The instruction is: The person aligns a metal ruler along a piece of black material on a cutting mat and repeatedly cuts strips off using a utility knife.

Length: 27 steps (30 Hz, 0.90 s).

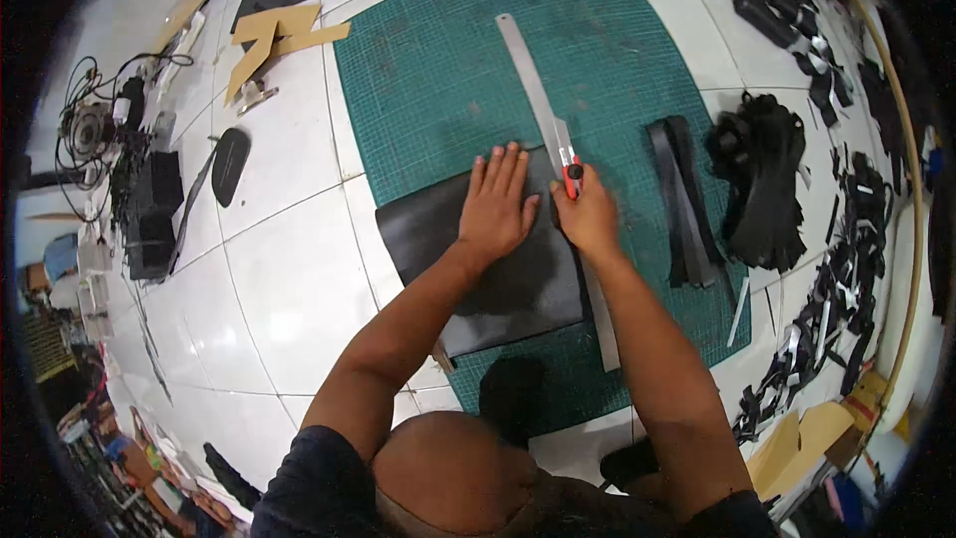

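Black sheet's pinned under splayed left hand, right hand clamped on cutter beside ruler pointing at mat's far edge.

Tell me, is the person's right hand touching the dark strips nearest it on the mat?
Apart. The head view shows bare green mat between the right hand, which grips the red cutter, and the dark strips.

Black sheet flat; metal ruler along right edge; red cutter alongside.
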{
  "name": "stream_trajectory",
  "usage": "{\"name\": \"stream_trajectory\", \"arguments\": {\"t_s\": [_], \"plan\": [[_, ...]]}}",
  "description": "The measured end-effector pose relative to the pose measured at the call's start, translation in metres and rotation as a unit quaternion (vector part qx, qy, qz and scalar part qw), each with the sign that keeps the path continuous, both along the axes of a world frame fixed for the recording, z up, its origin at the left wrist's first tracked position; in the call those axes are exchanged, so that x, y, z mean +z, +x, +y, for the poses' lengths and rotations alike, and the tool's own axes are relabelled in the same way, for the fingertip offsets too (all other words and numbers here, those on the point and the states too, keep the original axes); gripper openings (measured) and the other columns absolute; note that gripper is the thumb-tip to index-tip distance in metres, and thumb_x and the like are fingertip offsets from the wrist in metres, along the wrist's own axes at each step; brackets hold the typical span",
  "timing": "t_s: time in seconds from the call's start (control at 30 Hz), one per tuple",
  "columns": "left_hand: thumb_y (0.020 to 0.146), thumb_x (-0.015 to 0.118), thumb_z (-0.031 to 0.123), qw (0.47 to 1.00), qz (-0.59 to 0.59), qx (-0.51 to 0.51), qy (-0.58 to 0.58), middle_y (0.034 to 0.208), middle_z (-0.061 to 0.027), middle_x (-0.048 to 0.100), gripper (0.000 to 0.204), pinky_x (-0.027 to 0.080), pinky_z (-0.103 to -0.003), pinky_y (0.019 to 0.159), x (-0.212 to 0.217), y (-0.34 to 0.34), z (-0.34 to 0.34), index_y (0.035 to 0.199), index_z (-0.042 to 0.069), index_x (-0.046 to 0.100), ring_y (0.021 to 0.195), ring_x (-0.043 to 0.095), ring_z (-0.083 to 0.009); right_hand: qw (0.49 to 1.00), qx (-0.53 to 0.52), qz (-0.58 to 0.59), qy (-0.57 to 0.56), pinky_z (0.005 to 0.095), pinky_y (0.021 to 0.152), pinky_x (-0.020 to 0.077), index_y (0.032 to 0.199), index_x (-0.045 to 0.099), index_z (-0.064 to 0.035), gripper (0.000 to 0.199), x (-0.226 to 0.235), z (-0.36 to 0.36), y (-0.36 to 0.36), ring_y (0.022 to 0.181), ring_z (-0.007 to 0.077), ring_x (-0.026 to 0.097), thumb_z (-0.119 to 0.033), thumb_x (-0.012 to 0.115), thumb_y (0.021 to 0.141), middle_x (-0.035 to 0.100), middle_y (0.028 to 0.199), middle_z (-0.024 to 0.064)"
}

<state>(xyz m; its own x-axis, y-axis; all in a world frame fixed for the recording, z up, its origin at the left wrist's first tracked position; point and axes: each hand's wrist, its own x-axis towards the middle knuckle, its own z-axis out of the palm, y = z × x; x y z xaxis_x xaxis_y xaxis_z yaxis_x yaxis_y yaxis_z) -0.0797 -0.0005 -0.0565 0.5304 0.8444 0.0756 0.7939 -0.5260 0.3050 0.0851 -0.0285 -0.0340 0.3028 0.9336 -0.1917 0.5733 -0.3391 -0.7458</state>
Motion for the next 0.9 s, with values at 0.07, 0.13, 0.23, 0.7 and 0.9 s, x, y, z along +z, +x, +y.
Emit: {"name": "stream_trajectory", "arguments": {"t_s": [0.07, 0.13, 0.23, 0.7, 0.9], "plan": [[0.098, 0.048, 0.036, 1.0, -0.02, -0.006, -0.012, 0.157, -0.02, 0.025, 0.067, 0.013, -0.054, 0.119, -0.002, -0.002, -0.001, 0.149, -0.002, 0.029, 0.146, 0.023, -0.0372, 1.0, -0.015, -0.018, 0.007, 0.0538, 0.077, 0.049, 0.113, 0.057, -0.0039, 0.039, -0.003, 0.0, -0.004, 0.091, 0.0473, 0.064, -0.033, 0.066, 0.088, 0.067, 0.097, 0.0246], [0.097, 0.049, 0.036, 0.999, -0.037, -0.002, -0.025, 0.158, -0.0196, 0.024, 0.067, 0.012, -0.054, 0.119, 0.0, -0.004, 0.001, 0.149, -0.002, 0.029, 0.147, 0.021, -0.0369, 0.999, -0.031, -0.031, 0.013, 0.0538, 0.076, 0.0491, 0.111, 0.058, -0.0049, 0.038, 0.0, 0.001, -0.007, 0.09, 0.0471, 0.064, -0.034, 0.065, 0.088, 0.067, 0.096, 0.0238], [0.097, 0.051, 0.037, 0.997, -0.059, -0.005, -0.054, 0.158, -0.0207, 0.024, 0.069, 0.013, -0.053, 0.119, 0.0, -0.005, 0.003, 0.15, -0.002, 0.027, 0.146, 0.021, -0.0383, 0.997, -0.014, -0.06, -0.045, 0.0529, 0.074, 0.05, 0.109, 0.059, -0.0053, 0.037, -0.002, 0.003, -0.002, 0.088, 0.0454, 0.065, -0.035, 0.065, 0.088, 0.068, 0.093, 0.0231], [0.098, 0.047, 0.051, 0.993, 0.061, 0.074, -0.064, 0.159, -0.0209, 0.019, 0.079, 0.009, -0.056, 0.119, 0.016, -0.072, -0.012, 0.152, 0.0, 0.021, 0.148, 0.015, -0.0376, 0.997, -0.011, -0.05, -0.053, 0.0508, 0.071, 0.0506, 0.101, 0.06, -0.0021, 0.036, 0.0, 0.005, 0.0, 0.082, 0.044, 0.066, -0.035, 0.068, 0.088, 0.067, 0.087, 0.0224], [0.097, 0.046, 0.052, 0.995, 0.055, 0.079, -0.033, 0.157, -0.0227, 0.024, 0.078, 0.012, -0.056, 0.118, 0.007, -0.089, -0.016, 0.15, -0.002, 0.027, 0.147, 0.02, -0.0374, 0.998, -0.018, -0.035, -0.055, 0.0481, 0.071, 0.0502, 0.097, 0.061, -0.0025, 0.034, 0.004, 0.004, -0.005, 0.081, 0.0415, 0.066, -0.034, 0.069, 0.088, 0.067, 0.084, 0.0206]]}}
